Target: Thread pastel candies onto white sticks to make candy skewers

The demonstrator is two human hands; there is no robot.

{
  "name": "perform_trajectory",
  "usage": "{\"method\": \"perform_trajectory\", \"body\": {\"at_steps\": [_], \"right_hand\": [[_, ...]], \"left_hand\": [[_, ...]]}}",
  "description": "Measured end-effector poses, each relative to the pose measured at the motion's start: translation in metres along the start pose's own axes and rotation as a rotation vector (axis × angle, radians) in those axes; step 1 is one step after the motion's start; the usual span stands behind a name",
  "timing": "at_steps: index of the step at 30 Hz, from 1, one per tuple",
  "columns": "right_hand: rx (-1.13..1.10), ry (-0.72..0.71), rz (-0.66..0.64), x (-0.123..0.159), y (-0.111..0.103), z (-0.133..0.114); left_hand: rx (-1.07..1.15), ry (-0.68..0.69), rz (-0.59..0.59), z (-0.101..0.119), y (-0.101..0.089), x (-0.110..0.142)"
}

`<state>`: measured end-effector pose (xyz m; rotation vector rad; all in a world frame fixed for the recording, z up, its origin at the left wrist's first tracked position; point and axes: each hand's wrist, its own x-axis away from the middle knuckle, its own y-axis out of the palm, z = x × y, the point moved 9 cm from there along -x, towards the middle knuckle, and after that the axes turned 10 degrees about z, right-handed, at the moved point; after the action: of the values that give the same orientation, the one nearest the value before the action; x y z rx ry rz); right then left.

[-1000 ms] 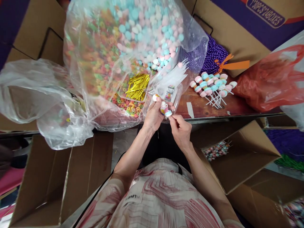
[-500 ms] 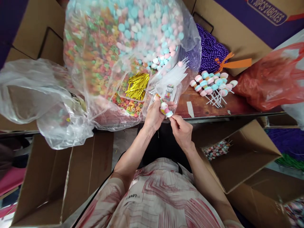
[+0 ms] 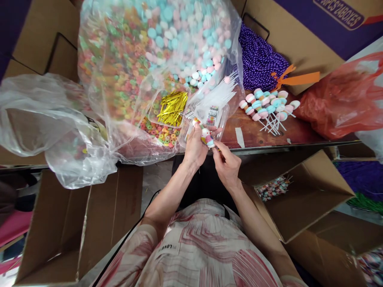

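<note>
My left hand (image 3: 196,146) is closed around a candy skewer (image 3: 207,136), a short row of white, pink and yellow pieces that looks wrapped in clear film. At its near end, the thumb and fingers of my right hand (image 3: 226,161) are pinched together. A small yellow bit shows by those fingers, perhaps a twist tie; most of it is hidden. Just beyond my hands, a clear plastic tray (image 3: 224,126) holds white sticks (image 3: 220,93) and a printed label. Left of it, gold twist ties (image 3: 172,108) fill another clear tray.
Big clear bags of ring candies (image 3: 119,79) and pastel candies (image 3: 179,32) cover the table's left. Finished-looking candy skewers (image 3: 269,105) lie on the right, near purple beads (image 3: 259,59) and a red bag (image 3: 341,99). Open cardboard boxes (image 3: 314,199) stand below the table edge.
My right hand has shifted slightly left, with its fingers bent differently at the skewer's near end. The skewer's near end has turned a little toward me. The clear bag's right edge has drawn back from the beads.
</note>
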<state>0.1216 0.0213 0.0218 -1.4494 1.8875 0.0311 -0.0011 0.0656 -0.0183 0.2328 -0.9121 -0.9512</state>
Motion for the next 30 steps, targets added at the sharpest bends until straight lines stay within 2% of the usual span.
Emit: {"method": "perform_trajectory", "body": {"at_steps": [4, 12, 16, 24, 27, 30], "right_hand": [[0.024, -0.056, -0.017, 0.0, 0.002, -0.003], [-0.044, 0.029, 0.044, -0.005, -0.006, -0.001], [0.0, 0.086, 0.052, -0.007, -0.007, 0.005], [0.115, 0.037, 0.142, -0.01, -0.007, 0.002], [0.142, 0.055, 0.16, -0.013, -0.003, 0.002], [0.13, 0.1, 0.166, -0.016, 0.001, 0.004]], "left_hand": [[-0.002, 0.007, -0.007, -0.002, 0.0, 0.0], [-0.029, 0.002, -0.063, -0.007, 0.004, 0.004], [-0.055, 0.013, -0.103, -0.008, 0.008, 0.008], [-0.103, 0.079, -0.155, -0.01, 0.011, 0.016], [-0.159, 0.139, -0.177, -0.009, 0.011, 0.019], [-0.178, 0.133, -0.19, -0.011, 0.012, 0.022]]}}
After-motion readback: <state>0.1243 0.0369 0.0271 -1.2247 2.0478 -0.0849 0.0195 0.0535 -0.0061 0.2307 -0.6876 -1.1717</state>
